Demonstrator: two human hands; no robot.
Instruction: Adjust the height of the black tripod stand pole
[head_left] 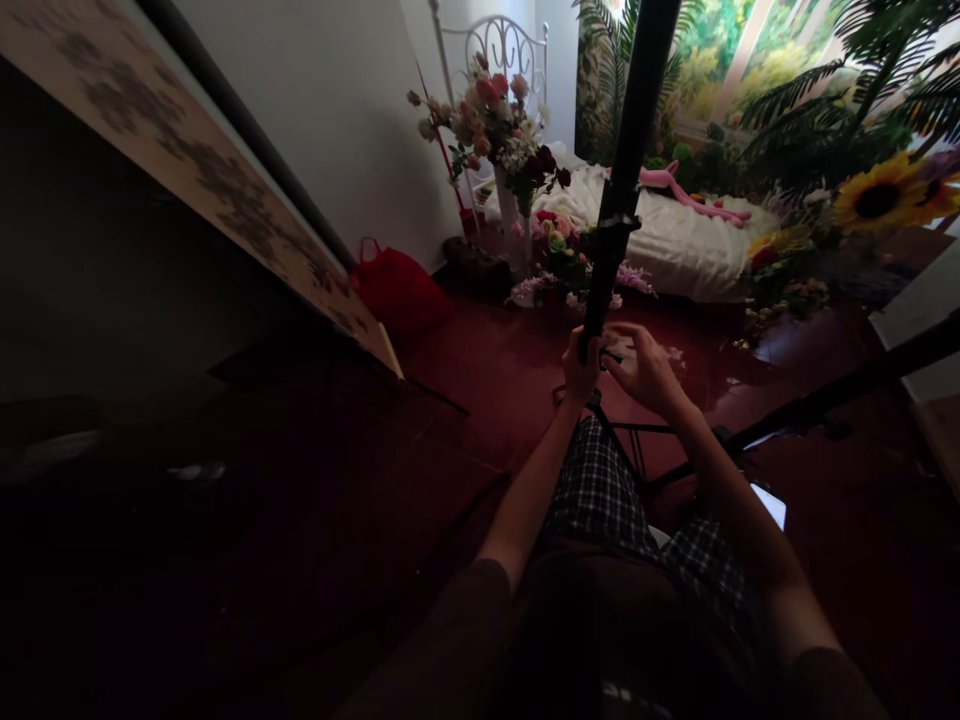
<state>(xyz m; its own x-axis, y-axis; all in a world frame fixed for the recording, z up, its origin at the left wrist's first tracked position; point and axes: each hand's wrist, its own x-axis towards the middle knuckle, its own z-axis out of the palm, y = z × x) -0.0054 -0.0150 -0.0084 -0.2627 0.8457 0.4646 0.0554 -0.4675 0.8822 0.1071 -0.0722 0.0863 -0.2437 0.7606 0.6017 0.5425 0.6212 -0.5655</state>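
Observation:
A black stand pole (622, 150) rises from in front of my legs to the top edge of the view, with a clamp collar (619, 221) partway up. My left hand (581, 368) is wrapped round the lower part of this pole. Just to the right, my right hand (641, 368) has its fingers bent at a small dark knob (613, 354) on the pole's side. Fingers and shadow partly hide the knob, so its contact with the fingertips is hard to make out. Thin dark stand legs spread out below my hands.
A second black pole (847, 385) slants in from the right, near a lit screen (769, 505). Flowers (510, 130) and a white-covered bed (690, 245) stand ahead. A red bag (397, 290) lies beside a floral panel (225, 190) on the left. A dark cable crosses the floor.

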